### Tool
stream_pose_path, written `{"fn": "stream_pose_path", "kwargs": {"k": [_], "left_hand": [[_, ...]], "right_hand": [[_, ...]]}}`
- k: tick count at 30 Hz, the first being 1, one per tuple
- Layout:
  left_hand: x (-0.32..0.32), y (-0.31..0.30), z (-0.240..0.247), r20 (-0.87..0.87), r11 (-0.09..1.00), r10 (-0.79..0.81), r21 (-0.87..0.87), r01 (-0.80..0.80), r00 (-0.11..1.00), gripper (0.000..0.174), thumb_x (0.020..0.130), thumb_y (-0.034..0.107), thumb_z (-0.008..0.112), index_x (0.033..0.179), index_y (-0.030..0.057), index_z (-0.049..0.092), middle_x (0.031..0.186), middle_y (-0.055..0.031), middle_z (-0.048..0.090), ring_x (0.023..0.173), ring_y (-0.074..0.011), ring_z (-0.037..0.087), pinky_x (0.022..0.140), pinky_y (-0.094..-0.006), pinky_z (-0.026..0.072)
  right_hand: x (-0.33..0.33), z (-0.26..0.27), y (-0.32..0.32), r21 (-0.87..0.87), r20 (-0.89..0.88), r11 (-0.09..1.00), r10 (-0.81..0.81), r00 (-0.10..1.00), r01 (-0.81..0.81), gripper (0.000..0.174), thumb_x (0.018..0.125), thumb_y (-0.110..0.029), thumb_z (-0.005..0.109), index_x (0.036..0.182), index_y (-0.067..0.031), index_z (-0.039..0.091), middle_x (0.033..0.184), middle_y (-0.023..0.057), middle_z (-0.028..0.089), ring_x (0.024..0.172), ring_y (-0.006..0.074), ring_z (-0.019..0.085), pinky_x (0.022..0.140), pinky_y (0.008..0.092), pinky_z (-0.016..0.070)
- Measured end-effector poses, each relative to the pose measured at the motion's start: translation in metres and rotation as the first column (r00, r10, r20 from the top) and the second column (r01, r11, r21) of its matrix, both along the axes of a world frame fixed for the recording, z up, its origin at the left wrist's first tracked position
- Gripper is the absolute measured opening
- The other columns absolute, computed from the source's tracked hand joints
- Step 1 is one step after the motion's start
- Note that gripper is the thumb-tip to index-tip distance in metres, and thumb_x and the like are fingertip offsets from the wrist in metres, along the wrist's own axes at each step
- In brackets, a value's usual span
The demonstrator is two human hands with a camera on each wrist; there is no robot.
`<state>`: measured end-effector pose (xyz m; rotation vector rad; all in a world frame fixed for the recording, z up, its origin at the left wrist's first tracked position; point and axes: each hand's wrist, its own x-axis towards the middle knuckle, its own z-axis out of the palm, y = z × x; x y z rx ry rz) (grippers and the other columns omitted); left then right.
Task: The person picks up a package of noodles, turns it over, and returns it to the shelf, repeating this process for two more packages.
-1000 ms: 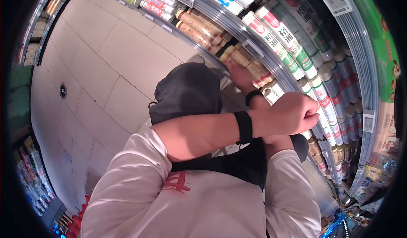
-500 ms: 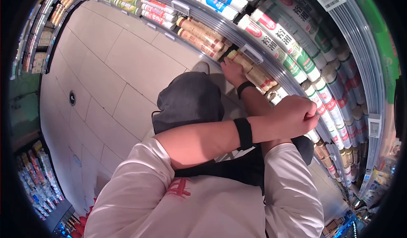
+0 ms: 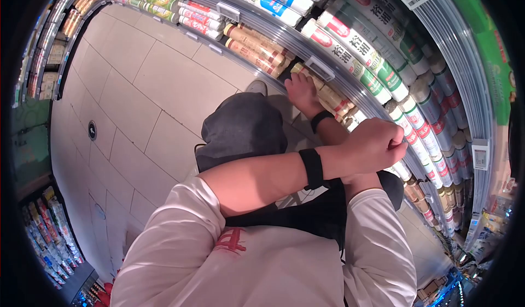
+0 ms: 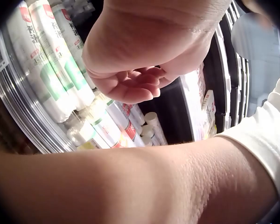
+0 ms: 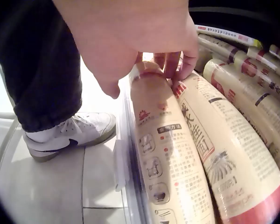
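My right hand (image 3: pixel 302 93) reaches down to cream-coloured, paper-wrapped rolls of dried noodles on the low shelf. In the right wrist view, its fingers (image 5: pixel 186 65) bend over the far end of the front noodle pack (image 5: pixel 168 144), with the thumb hanging on the shelf-edge side. Beside that pack lies a second noodle pack (image 5: pixel 228 149), right at the fingertips. My left hand (image 3: pixel 374 148) crosses above the right forearm, fingers curled inward, holding nothing. In the left wrist view those curled fingers (image 4: pixel 133 88) show in front of the shelved packs.
Above the low shelf, white and green noodle packs (image 3: pixel 377 55) lie behind a clear shelf edge with price tags. Tan packs (image 3: pixel 254 44) lie farther along the low shelf. Tiled floor (image 3: pixel 147 82) runs along the left; a shoe (image 5: pixel 74 135) stands near the shelf.
My right hand has shifted slightly along the low shelf, its fingers now more over the pack's end. The left hand has stayed curled in about the same place.
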<state>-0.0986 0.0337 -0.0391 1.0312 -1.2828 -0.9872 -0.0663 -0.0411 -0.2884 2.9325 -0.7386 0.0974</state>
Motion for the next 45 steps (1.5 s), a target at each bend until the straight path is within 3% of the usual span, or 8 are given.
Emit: {"fn": "stream_pose_path", "kwargs": {"k": [4,7,10,13,25,31,34,45], "left_hand": [[0.004,0.000,0.003,-0.004,1.000,0.004,-0.019,-0.004,1.000,0.032,0.083,0.016,0.071,0.066,0.0048,0.046,0.057,-0.0102,0.051,0.054,-0.0309,0.054,0.051,-0.0406,0.0412],[0.005,0.000,0.006,-0.009,1.000,-0.019,-0.008,0.019,1.000,0.031,0.084,0.018,0.069,0.065,0.0050,0.048,0.058,-0.0098,0.053,0.054,-0.0294,0.055,0.052,-0.0398,0.0411],[0.006,-0.001,0.006,0.004,0.998,-0.054,0.022,0.054,0.999,0.031,0.085,0.019,0.069,0.064,0.0049,0.049,0.058,-0.0095,0.053,0.054,-0.0281,0.056,0.052,-0.0392,0.0410],[0.007,-0.002,0.007,0.008,0.997,-0.073,0.041,0.072,0.997,0.032,0.085,0.019,0.068,0.064,0.0044,0.049,0.057,-0.0093,0.053,0.054,-0.0276,0.056,0.051,-0.0389,0.0408],[0.011,-0.001,0.007,-0.008,0.998,-0.056,0.026,0.056,0.998,0.033,0.085,0.016,0.069,0.063,0.0039,0.048,0.055,-0.0093,0.051,0.050,-0.0261,0.053,0.049,-0.0385,0.0379],[0.010,-0.001,0.009,-0.050,0.999,-0.031,-0.034,0.029,0.998,0.033,0.084,0.013,0.069,0.062,0.0041,0.046,0.055,-0.0094,0.049,0.049,-0.0263,0.051,0.048,-0.0385,0.0366],[0.006,0.000,0.009,-0.074,0.998,-0.007,-0.063,0.002,0.997,0.033,0.084,0.012,0.069,0.062,0.0041,0.045,0.055,-0.0096,0.049,0.049,-0.0268,0.051,0.047,-0.0386,0.0363],[0.000,-0.004,0.000,-0.045,0.994,0.039,-0.097,-0.044,0.998,0.034,0.083,0.012,0.070,0.062,0.0049,0.044,0.053,-0.0085,0.048,0.047,-0.0266,0.050,0.046,-0.0384,0.0359]], "right_hand": [[-0.009,0.000,0.006,0.169,0.150,0.984,-0.075,0.986,0.049,0.013,0.080,-0.015,0.061,0.091,-0.0100,0.058,0.106,0.0096,0.055,0.102,0.0288,0.056,0.091,0.0448,0.0467],[-0.024,0.007,0.007,0.322,0.336,0.945,-0.048,0.941,-0.067,0.026,0.076,-0.017,0.067,0.099,-0.0090,0.057,0.110,0.0123,0.054,0.106,0.0325,0.053,0.095,0.0460,0.0456],[-0.030,0.001,0.011,0.309,0.470,0.950,-0.122,0.874,-0.033,0.047,0.072,-0.021,0.072,0.114,-0.0090,0.055,0.114,0.0139,0.052,0.112,0.0349,0.049,0.099,0.0465,0.0431],[-0.031,0.000,0.009,0.457,0.256,0.880,-0.269,0.929,0.128,0.061,0.070,-0.023,0.074,0.125,-0.0093,0.051,0.116,0.0143,0.051,0.116,0.0364,0.047,0.103,0.0470,0.0394],[-0.037,-0.016,0.016,0.430,0.159,0.881,-0.291,0.943,0.199,0.065,0.070,-0.020,0.077,0.128,-0.0065,0.050,0.118,0.0184,0.058,0.112,0.0391,0.054,0.099,0.0467,0.0434],[-0.040,-0.013,0.018,0.499,0.178,0.846,-0.312,0.933,0.188,0.064,0.073,-0.017,0.076,0.130,-0.0062,0.048,0.121,0.0217,0.058,0.112,0.0429,0.056,0.096,0.0490,0.0459],[-0.045,0.003,0.014,0.494,0.241,0.860,-0.276,0.930,0.127,0.067,0.074,-0.020,0.077,0.130,-0.0060,0.044,0.117,0.0191,0.060,0.110,0.0391,0.058,0.094,0.0459,0.0477],[-0.065,0.048,0.011,0.665,0.358,0.742,-0.218,0.908,-0.084,0.063,0.072,-0.016,0.077,0.126,-0.0070,0.046,0.109,0.0221,0.062,0.103,0.0432,0.060,0.088,0.0479,0.0489]]}}
